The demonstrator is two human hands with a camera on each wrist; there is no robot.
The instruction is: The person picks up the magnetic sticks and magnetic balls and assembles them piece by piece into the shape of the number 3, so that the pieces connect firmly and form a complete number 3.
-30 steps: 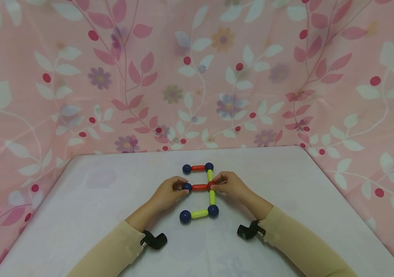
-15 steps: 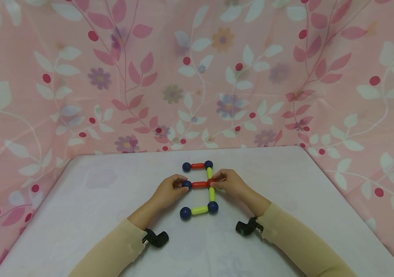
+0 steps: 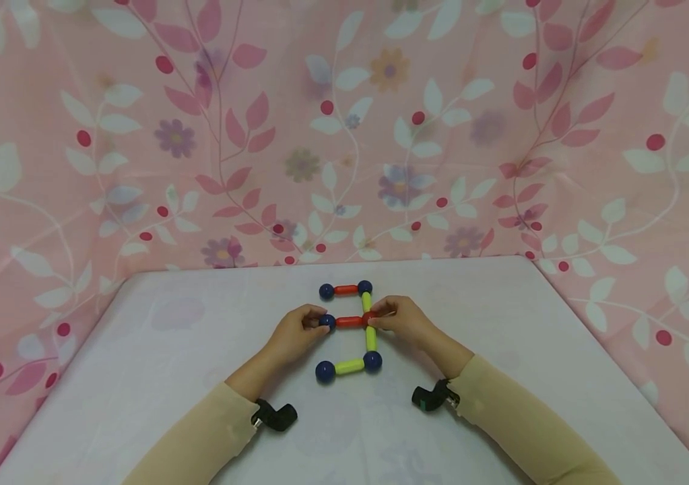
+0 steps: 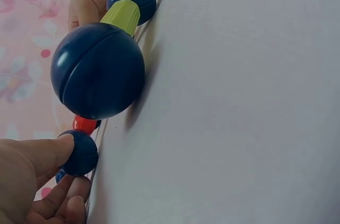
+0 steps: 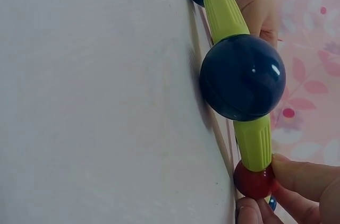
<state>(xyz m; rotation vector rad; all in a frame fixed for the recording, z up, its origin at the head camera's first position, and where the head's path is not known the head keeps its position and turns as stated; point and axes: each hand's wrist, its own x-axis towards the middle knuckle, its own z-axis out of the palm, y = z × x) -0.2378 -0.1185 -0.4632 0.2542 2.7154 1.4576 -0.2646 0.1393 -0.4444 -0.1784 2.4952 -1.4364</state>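
Several magnetic rods and balls join into a 3-shaped figure on the white table. My left hand (image 3: 291,339) pinches the blue ball (image 3: 328,322) at the left end of the middle red rod (image 3: 349,322); the left wrist view shows thumb and fingers on that ball (image 4: 81,153). My right hand (image 3: 406,325) holds the red ball (image 5: 254,179) at the rod's other end. Yellow-green rods (image 3: 371,339) run from the red ball to the near and far blue corner balls. A red rod (image 3: 346,290) forms the far arm, and a yellow-green rod (image 3: 349,366) the near arm, each ending in a blue ball.
The white-covered table (image 3: 168,377) spreads around the figure. Behind it hangs a pink floral cloth (image 3: 344,135). A black wrist camera (image 3: 277,416) sits on the left sleeve, another black camera (image 3: 432,396) on the right.
Both hands and the whole figure have shifted slightly toward the far edge, mostly in the first half second. Each hand keeps its hold on the same ball.
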